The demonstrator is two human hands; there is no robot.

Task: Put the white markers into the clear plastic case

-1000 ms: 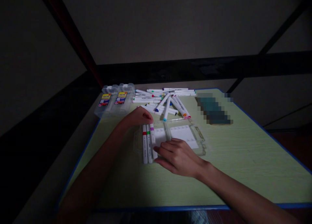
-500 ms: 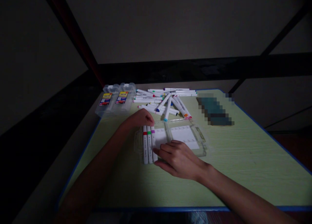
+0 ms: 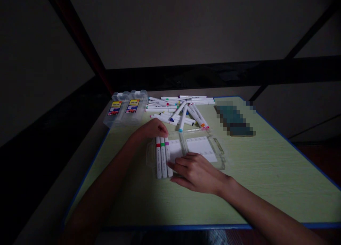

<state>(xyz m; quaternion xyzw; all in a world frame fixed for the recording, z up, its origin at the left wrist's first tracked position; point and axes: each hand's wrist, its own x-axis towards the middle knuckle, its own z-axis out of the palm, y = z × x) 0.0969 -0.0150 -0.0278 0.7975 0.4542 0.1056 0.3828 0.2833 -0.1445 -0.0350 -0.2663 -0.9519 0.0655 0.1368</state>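
An open clear plastic marker case (image 3: 220,165) lies on the table, with white panels inside. Three white markers sit side by side in its left half: a red-banded marker (image 3: 158,163), a green-banded marker (image 3: 163,163) and a purple-banded marker (image 3: 168,156). My left hand (image 3: 155,128) is closed at the far ends of these markers, its fingertips at the top of the purple-banded one. From the right, my right hand (image 3: 197,173) reaches over the case. Its index fingertip touches the lower part of the purple-banded marker, with the thumb apart from it.
Behind the case lies a loose pile of white markers (image 3: 183,117) with coloured bands and ends. Two clear cases with labels (image 3: 132,106) rest at the back left. A blurred flat teal object (image 3: 231,117) lies on the right of the green, blue-edged table (image 3: 271,188).
The right thumb has shifted slightly away from the purple-banded marker. Otherwise the hands and markers hold their places, and the whole view has moved only a little.
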